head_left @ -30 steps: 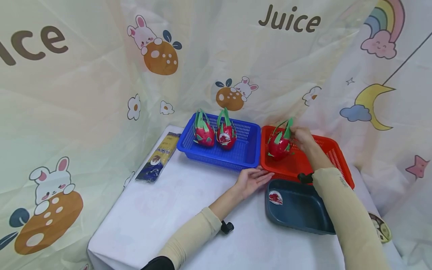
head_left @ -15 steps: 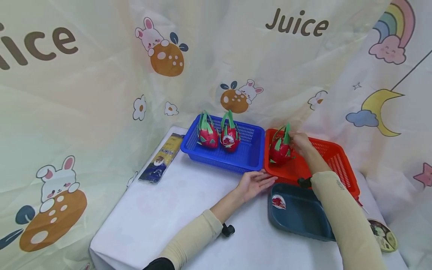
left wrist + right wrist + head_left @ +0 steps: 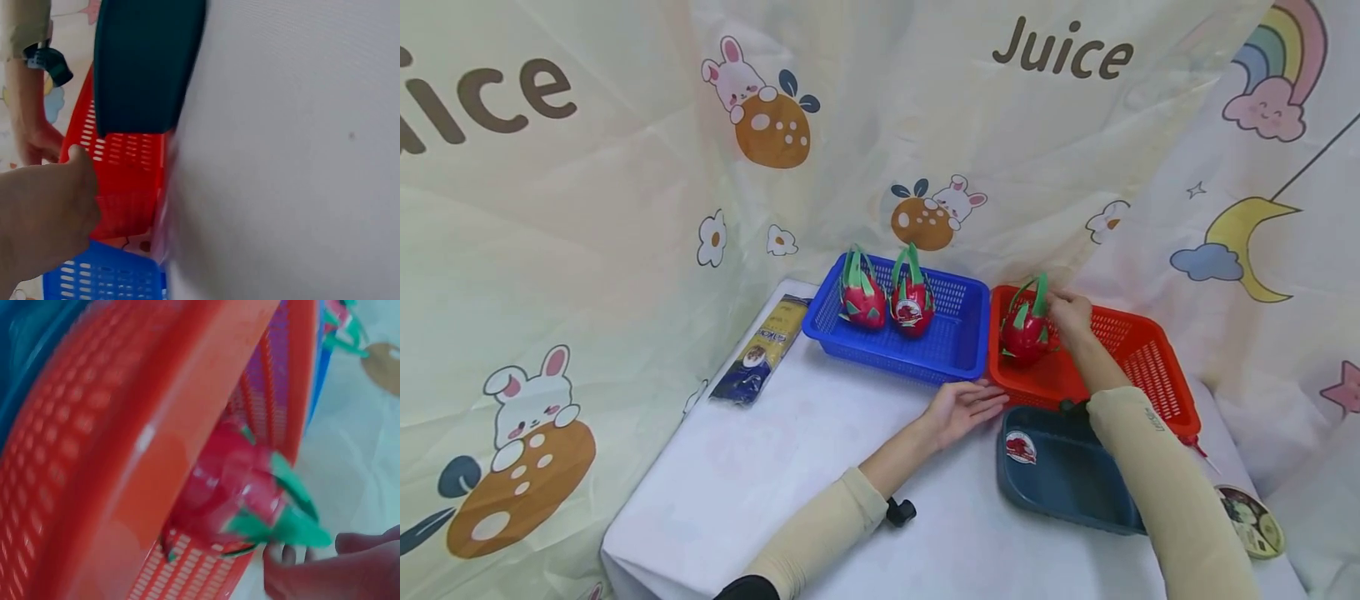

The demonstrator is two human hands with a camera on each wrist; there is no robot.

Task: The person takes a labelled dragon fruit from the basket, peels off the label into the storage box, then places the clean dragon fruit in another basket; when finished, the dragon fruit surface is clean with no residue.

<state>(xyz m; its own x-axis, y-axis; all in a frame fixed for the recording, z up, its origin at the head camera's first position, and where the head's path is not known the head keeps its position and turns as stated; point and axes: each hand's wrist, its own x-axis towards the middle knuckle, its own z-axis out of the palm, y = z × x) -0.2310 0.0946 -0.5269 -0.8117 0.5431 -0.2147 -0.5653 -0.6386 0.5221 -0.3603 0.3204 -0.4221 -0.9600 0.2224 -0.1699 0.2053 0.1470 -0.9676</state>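
Note:
My right hand (image 3: 1070,315) is beside the green leaf tips of a dragon fruit (image 3: 1024,333), a shiny pink-red one sitting in the left part of the red basket (image 3: 1131,367). In the right wrist view the fingers (image 3: 331,569) are just below the tip of its leaves, which stick out past them. My left hand (image 3: 962,410) lies palm up with straight fingers, its fingertips at the near left corner of the red basket. Two more dragon fruits stand in the blue basket (image 3: 891,358); the right one (image 3: 913,308) bears a round sticker, the left one (image 3: 863,302) is plain.
A dark blue-green tub (image 3: 1067,492) with a round sticker stands in front of the red basket, under the right forearm. A yellow and blue packet (image 3: 762,350) lies left of the blue basket. A round tin (image 3: 1251,521) is at the right table edge.
The dragon fruit has come down slightly into the red basket, and the right hand now sits just right of its leaves. The left hand stays at the corner. The head view has shifted slightly.

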